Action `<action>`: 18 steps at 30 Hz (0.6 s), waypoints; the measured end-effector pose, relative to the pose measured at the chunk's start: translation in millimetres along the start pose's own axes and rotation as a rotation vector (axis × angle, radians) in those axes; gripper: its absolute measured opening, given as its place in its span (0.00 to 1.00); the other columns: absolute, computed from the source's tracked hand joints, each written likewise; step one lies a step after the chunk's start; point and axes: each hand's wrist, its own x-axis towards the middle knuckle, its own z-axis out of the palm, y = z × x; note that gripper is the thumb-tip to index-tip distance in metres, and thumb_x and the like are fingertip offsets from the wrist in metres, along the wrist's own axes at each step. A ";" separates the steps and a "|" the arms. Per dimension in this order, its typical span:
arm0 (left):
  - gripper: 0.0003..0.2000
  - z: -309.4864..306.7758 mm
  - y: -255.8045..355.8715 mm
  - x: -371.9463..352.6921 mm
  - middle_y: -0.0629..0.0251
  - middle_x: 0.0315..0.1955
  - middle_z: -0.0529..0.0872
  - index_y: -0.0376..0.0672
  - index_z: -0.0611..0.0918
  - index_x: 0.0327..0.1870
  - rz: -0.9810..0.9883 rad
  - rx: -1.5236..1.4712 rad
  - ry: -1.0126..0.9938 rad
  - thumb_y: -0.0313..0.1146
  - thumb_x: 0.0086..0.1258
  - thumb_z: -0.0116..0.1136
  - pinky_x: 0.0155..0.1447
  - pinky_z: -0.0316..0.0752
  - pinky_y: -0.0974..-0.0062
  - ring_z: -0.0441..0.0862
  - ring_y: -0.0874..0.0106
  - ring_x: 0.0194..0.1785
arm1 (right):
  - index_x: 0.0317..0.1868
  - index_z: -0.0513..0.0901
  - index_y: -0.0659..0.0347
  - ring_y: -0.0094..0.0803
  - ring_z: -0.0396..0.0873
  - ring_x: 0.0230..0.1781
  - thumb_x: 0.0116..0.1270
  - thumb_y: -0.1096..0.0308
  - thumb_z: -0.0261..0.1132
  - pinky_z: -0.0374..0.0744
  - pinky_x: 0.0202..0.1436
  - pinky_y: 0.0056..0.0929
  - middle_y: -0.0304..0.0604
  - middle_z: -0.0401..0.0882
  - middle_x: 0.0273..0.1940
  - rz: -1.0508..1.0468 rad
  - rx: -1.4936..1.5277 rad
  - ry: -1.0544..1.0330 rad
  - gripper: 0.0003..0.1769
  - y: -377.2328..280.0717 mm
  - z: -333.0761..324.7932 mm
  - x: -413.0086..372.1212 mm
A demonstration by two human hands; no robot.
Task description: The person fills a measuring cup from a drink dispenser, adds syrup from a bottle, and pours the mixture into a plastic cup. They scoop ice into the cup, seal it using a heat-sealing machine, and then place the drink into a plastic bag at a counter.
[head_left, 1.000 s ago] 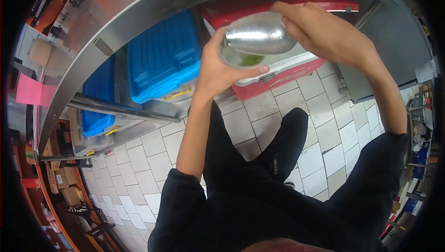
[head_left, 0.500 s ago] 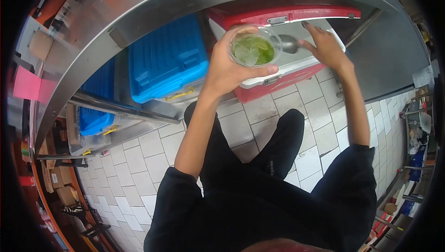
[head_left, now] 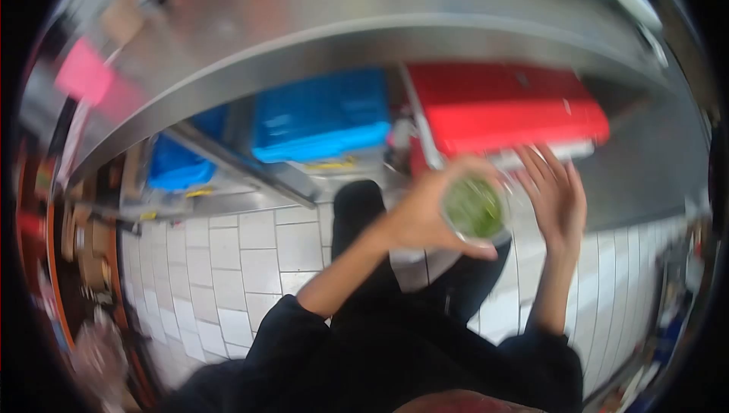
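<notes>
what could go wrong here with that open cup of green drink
1. The cup in the left hand shows no lid, so a tilt could spill green drink on the tiled floor.
2. The open right hand is close beside the cup, by the red cooler; a bump could knock it.

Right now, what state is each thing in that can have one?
plastic cup: uncovered, filled with green drink.
left hand: closed around the plastic cup.
right hand: open, fingers spread, empty.
red cooler: lid looks down; too blurred to show the seam.
blue cooler: lid shut.
</notes>
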 end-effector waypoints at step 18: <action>0.46 38.0 330.0 99.1 0.52 0.66 0.76 0.40 0.69 0.70 -0.190 0.108 0.263 0.33 0.47 0.82 0.70 0.70 0.59 0.75 0.54 0.69 | 0.77 0.60 0.60 0.53 0.73 0.64 0.45 0.68 0.81 0.73 0.66 0.46 0.57 0.70 0.63 -0.200 -1.536 -0.291 0.58 -266.6 378.2 -101.3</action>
